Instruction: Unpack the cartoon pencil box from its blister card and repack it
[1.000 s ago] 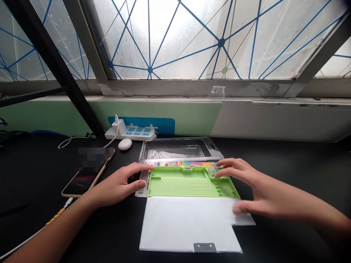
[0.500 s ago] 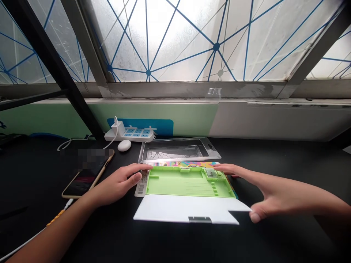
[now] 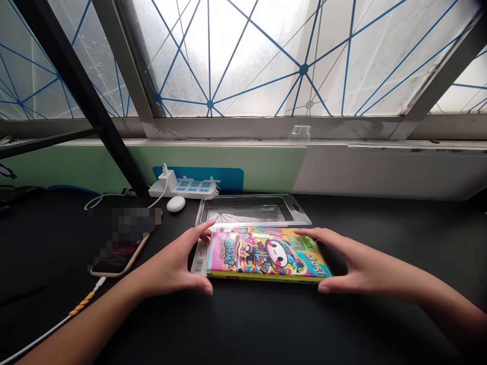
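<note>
Lid (image 3: 253, 253): a second ago it lay folded open on the near side, the green inside bared; now it is down over the box (image 3: 266, 278), printed side up.
Box: on the counter (image 3: 262, 324), between left and right fingers; long axis running from one hand to the other, "SPORT" lettering (image 3: 315, 263) by the right fingers, yellow-green long side facing near.
Left fingers (image 3: 196, 234): spread wide from the thumb (image 3: 201, 285) about the box's left end; contact unclear, no grip visible.
Right fingers (image 3: 319, 234): wide apart, spanning the right end, thumb at the near corner; cannot tell if they grip.
Clear plastic packaging (image 3: 302, 219): just beyond both hands' fingers.
</note>
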